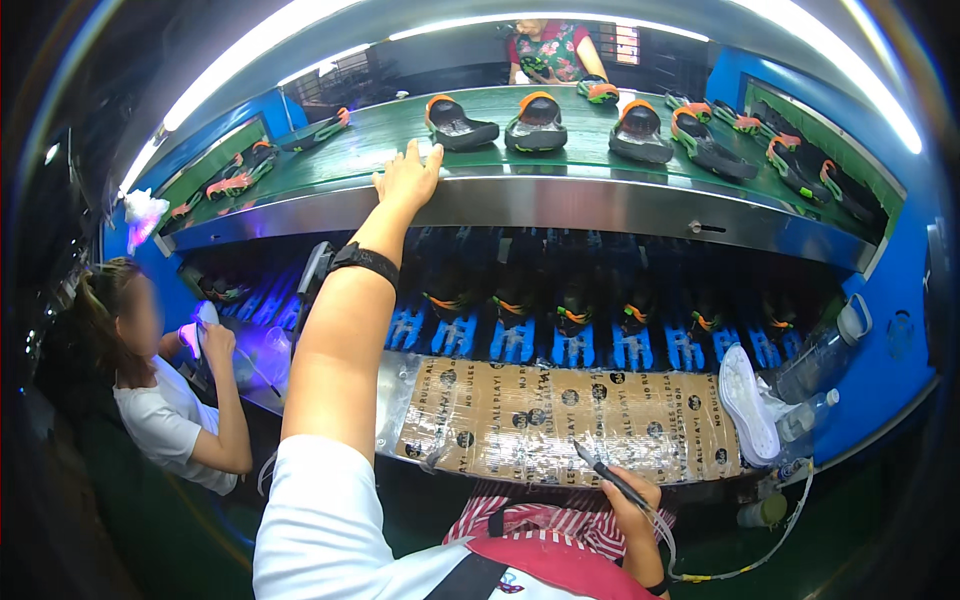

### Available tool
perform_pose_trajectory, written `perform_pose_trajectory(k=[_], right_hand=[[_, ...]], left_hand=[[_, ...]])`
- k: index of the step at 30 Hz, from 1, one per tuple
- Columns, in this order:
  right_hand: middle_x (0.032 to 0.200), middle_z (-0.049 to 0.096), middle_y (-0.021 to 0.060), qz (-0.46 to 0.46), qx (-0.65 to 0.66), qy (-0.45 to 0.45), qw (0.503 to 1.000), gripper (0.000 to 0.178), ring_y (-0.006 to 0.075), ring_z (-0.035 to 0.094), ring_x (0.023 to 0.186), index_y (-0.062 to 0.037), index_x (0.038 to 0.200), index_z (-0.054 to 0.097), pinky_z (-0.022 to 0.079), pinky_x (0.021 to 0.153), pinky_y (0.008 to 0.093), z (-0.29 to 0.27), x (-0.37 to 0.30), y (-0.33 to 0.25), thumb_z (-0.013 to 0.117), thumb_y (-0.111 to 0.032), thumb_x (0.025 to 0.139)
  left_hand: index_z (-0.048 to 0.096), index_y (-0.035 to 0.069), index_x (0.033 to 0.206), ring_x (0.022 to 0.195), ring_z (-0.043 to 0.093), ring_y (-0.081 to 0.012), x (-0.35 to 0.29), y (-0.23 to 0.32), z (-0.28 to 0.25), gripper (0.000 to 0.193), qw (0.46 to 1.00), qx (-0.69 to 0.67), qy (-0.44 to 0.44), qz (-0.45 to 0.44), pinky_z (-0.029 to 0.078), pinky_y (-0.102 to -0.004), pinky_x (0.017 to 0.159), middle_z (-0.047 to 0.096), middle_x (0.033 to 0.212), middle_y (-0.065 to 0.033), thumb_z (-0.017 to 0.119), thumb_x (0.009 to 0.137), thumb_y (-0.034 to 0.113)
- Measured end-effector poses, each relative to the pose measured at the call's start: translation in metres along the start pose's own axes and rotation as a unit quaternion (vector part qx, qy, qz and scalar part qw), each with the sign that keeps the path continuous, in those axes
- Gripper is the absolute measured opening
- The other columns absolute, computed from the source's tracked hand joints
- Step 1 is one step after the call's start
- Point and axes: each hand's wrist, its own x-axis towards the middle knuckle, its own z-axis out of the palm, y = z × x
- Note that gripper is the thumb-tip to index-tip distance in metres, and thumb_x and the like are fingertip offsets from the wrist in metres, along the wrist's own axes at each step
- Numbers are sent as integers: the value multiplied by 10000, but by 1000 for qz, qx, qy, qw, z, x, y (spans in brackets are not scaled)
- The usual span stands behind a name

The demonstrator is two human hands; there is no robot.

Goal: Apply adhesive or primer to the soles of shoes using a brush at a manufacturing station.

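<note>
Left hand point(408, 180): extended to the upper centre of the frame, over the near edge of the green conveyor belt point(330, 165). The fingers are spread and grasp nothing. The nearest shoe upper point(462, 130), black with an orange collar, sits on the belt just beyond the fingertips; whether they touch it cannot be told. A black wristband point(366, 265) encircles the left wrist.

Right hand point(632, 497): at the lower right of centre, fingers closed around a dark pen-shaped tool point(622, 484). The tool tip points toward the upper left, above the cardboard sheet point(510, 420) that covers the desk point(393, 405). A pale cable point(745, 570) loops through the lower right of the frame.

Surroundings: further shoe uppers point(640, 140) stand along the belt to the upper right. Blue supports point(632, 347) form a row below the belt—several with dark, orange-trimmed shoe parts behind them. A white shoe sole point(747, 410) leans at the right end of the desk, beside clear bottles point(797, 420). Co-workers appear at the left edge point(175, 410) and top centre point(556, 52).
</note>
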Motion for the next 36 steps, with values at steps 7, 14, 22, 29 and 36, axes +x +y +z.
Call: perform_pose_trajectory(k=[7, 14, 22, 29, 36], right_hand=[[724, 637, 102, -38, -22, 3, 999, 215, 104, 570, 609, 65, 881, 632, 446, 570, 213, 4, -1, -4, 669, -10, 683], [705, 605, 69, 30, -31, 11, 999, 229, 110, 555, 619, 81, 888, 611, 434, 586, 221, 23, -6, -1, 656, -31, 693], [899, 652, 116, -97, -229, -31, 968, 173, 193, 602, 871, 10, 915, 659, 449, 797, 292, 61, 20, -27, 650, -23, 745], [703, 605, 67, 63, -110, 83, 988, 234, 100, 552, 610, 81, 882, 612, 426, 562, 215, 97, 21, -32, 656, -38, 685], [706, 618, 76, 49, -163, 101, 980, 212, 109, 564, 618, 72, 855, 626, 443, 587, 226, 114, 34, -29, 651, -22, 667]], left_hand=[[428, 45, 1244, 1240, 323, -304, 22, -66, -22, 658, 996, 57, 8, -61, 202, -482, 1020, 418, 1272, -198, 447, 776, 507], [480, 33, 1202, 1216, 362, -311, 63, -141, -34, 575, 993, 68, -11, -100, 239, -447, 1011, 431, 1265, -195, 438, 796, 438], [485, 25, 1188, 1165, 419, -319, 127, -248, -51, 533, 967, 86, -12, -240, 354, -403, 945, 419, 1270, -171, 612, 729, 265], [229, -36, 1297, 1183, 390, -351, 165, -328, -56, 928, 938, 112, 95, -313, 386, -415, 926, 204, 1345, -247, 779, 574, 153], [285, 130, 1331, 1060, 502, -399, 199, -420, -52, 513, 949, 137, 218, -182, 447, -457, 825, 182, 1378, -266, 433, 845, 198]])
